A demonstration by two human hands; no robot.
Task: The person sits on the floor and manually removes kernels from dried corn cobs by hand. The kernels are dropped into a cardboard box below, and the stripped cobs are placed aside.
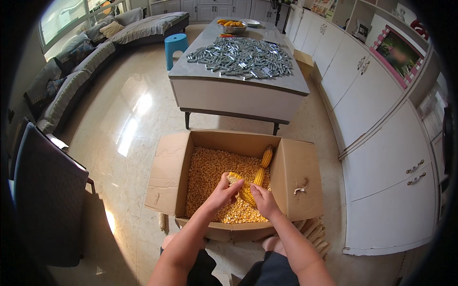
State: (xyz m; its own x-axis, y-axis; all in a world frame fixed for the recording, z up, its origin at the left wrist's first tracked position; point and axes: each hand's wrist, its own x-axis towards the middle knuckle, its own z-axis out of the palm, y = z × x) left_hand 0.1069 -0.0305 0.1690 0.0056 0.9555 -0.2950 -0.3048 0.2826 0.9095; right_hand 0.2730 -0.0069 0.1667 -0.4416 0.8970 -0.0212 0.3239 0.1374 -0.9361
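Observation:
Over an open cardboard box [164, 167], both my hands are closed on an ear of corn [246, 194] with yellow kernels. My left hand [223, 191] grips its upper left end, where some pale bare cob shows. My right hand [265, 201] holds the lower right side, thumb pressed against the kernels. Loose corn kernels [205, 167] cover the inside of the box beneath my hands. Two more ears lie by the box's right wall: one ear [259, 177] just beyond my hands, and another ear [267, 156] in the far right corner.
Beyond the box stands a grey-topped table [191, 71] with a heap of small silvery cylinders [248, 55] and a bowl of corn [232, 27]. A blue stool [176, 45] is beside it. Stripped cobs [315, 236] lie right of the box; a dried scrap [300, 189] rests on its flap.

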